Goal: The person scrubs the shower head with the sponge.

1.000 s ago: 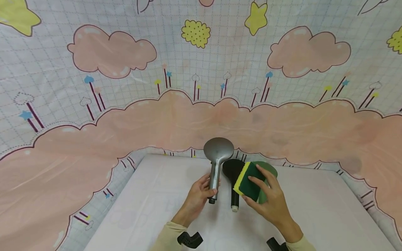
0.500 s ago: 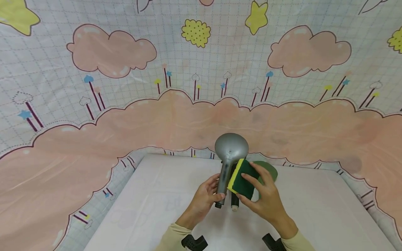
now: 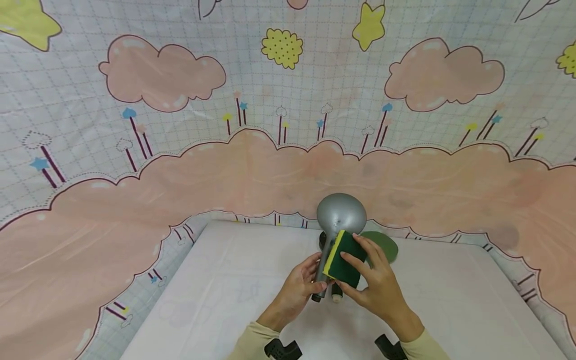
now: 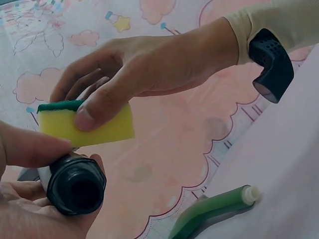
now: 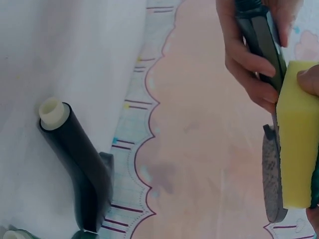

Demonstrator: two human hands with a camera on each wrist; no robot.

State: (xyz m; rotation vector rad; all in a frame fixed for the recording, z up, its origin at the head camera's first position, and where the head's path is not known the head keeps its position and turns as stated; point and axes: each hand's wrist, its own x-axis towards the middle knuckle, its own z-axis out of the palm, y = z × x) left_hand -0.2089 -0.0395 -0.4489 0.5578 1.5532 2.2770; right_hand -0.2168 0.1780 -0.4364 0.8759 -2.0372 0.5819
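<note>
Two grips, lower centre: my left hand (image 3: 294, 286) curls its fingers round the grey shower head (image 3: 340, 214), apparently for steadiness; my right hand (image 3: 380, 286) pinches the sponge (image 3: 345, 269), yellow side inward.

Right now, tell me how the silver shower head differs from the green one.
The silver shower head is gripped in the left hand; the green shower head rests on the white table. The silver one's handle ends dark, the green one's pale. Both have a rounded head and a handle.
</note>
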